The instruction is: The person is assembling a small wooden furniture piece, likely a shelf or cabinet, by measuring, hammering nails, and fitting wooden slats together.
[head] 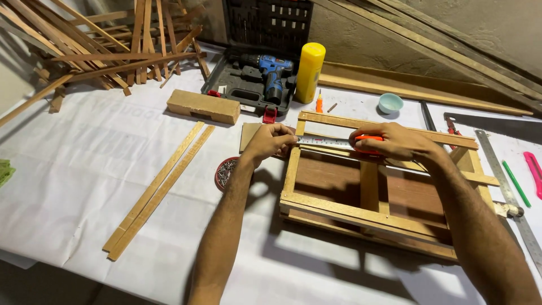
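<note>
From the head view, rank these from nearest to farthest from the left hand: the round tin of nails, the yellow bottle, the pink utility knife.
Measured from the left hand:
1. Round tin of nails, just below and left of it.
2. Yellow bottle, farther back, beside the drill case.
3. Pink utility knife, at the far right edge.

1. Hands: two, a left hand (270,141) and a right hand (395,142).
2. Orange tape measure (366,144): one.
3. Open wooden slat crate (372,212): one.
4. Long loose wooden strips (158,189) lying side by side: two.
5. Rectangular wooden block (203,106): one.
6. Blue cordless drill (270,73) in a black case: one.
7. Yellow cylindrical bottle (310,72): one.
8. Small pale blue bowl (390,103): one.
9. Round red dish of nails (224,172): one.
10. Steel ruler (508,192): one.
11. Green pencil (516,183): one.
</note>
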